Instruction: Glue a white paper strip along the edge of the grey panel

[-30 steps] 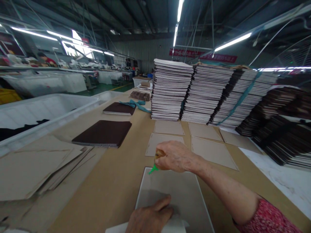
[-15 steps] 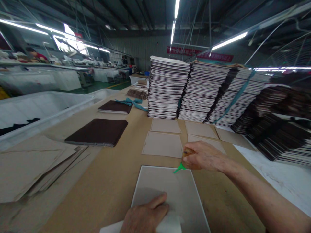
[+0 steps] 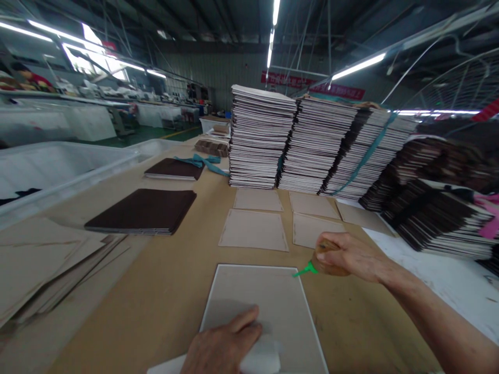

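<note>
My right hand [image 3: 349, 254] is closed round a small amber glue bottle [image 3: 325, 265] with a green nozzle [image 3: 304, 270]. The nozzle tip touches the far right corner of a grey board [image 3: 265, 298] lying flat in front of me. My left hand [image 3: 220, 347] rests fingers down on the near edge of that board, with a white cloth or sheet [image 3: 261, 358] under it. Its fingers are curled against the surface.
Several tan card squares [image 3: 253, 228] lie beyond the board. Tall stacks of flat sheets [image 3: 261, 137] stand behind them, with dark stacks [image 3: 436, 218] to the right. Dark brown covers [image 3: 146, 210] and loose tan sheets [image 3: 42, 270] lie left, beside a white bin [image 3: 70, 166].
My right hand has carried the glue bottle rightward along the board's far edge, from its left corner to its right corner. My left hand has stayed on the near edge.
</note>
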